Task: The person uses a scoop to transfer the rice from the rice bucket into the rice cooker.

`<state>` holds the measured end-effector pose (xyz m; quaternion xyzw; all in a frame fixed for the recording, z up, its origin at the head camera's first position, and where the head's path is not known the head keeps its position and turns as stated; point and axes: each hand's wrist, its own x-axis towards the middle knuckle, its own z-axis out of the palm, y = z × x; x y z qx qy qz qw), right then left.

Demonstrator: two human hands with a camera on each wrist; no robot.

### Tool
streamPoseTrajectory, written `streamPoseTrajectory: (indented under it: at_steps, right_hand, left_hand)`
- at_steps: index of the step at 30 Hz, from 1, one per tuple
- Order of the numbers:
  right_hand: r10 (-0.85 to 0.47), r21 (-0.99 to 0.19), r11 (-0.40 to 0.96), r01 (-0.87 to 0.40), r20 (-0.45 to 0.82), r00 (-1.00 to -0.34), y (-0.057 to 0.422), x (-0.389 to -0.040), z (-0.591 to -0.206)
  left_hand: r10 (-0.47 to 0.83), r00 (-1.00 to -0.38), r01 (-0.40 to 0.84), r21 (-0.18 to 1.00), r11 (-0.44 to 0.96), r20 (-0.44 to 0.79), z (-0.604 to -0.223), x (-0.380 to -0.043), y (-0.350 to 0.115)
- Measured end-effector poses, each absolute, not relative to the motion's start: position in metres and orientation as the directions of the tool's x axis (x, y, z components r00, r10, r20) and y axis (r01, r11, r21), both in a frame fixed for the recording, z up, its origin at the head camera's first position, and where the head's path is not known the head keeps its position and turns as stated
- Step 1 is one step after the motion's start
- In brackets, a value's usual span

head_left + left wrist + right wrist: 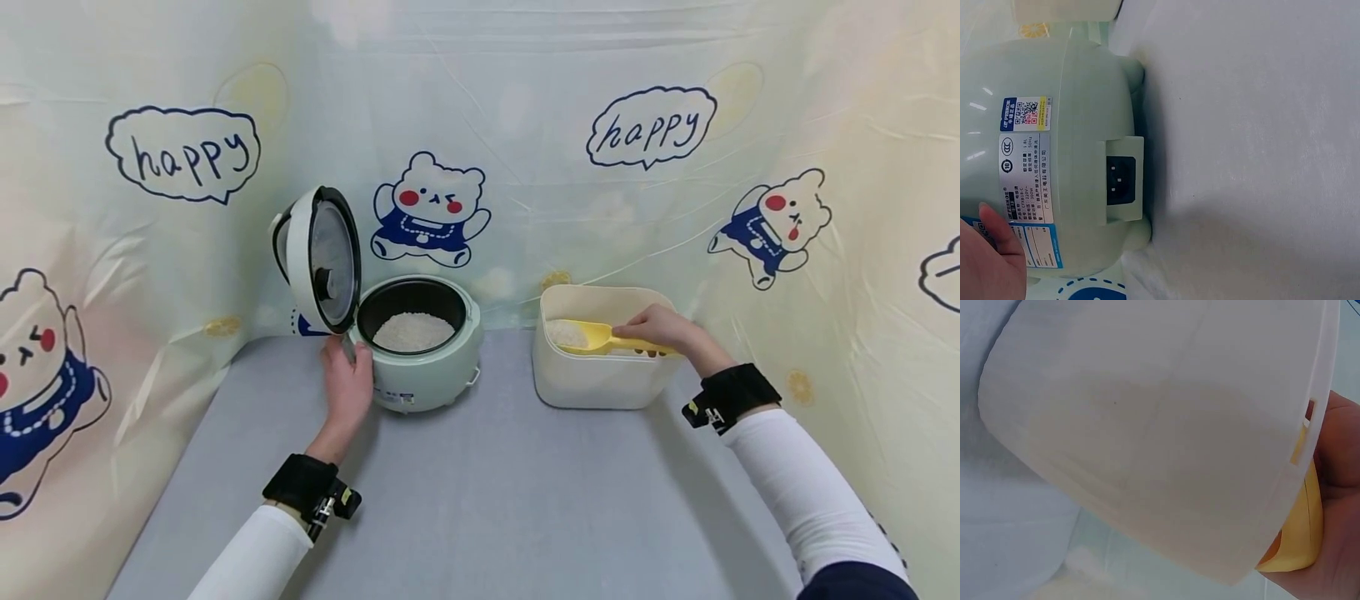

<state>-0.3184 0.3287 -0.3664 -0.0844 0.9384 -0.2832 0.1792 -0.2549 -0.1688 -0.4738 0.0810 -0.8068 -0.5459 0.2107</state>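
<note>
At eleven, my loose left fingers [335, 363] steady the cooker [431, 379], I think; at one o'clock, right fingers [647, 324] pinch the scoop [597, 339].

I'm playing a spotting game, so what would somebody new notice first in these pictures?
Probably the bright yellow scoop, held by the right hand at the opening of the cream bin on the right. Next, the pale green rice cooker on the left, its lid up and white rice inside. Behind them, red-cheeked cartoon bears decorate the backdrop.
</note>
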Motion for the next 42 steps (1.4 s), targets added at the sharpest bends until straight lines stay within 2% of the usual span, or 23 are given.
streamPoseTrajectory:
  at_steps: [10, 33, 42]
  right_hand:
    - [-0.250, -0.601, 0.799, -0.017, -0.306, -0.919, 0.347, -0.312, -0.363]
    - [-0.204, -0.707, 0.708, -0.012, -0.189, -0.960, 0.369, -0.303, -0.363]
    - [-0.191, -0.739, 0.673, -0.021, -0.146, -0.971, 0.362, -0.303, -0.362]
  left_hand:
    - [-0.358, -0.899, 0.112, 0.924, 0.367, 0.251, -0.475, -0.256, -0.168]
    - [-0.355, -0.896, 0.118, 0.916, 0.383, 0.264, -0.472, -0.257, -0.169]
    - [-0.361, -0.895, 0.107, 0.911, 0.397, 0.263, -0.475, -0.256, -0.169]
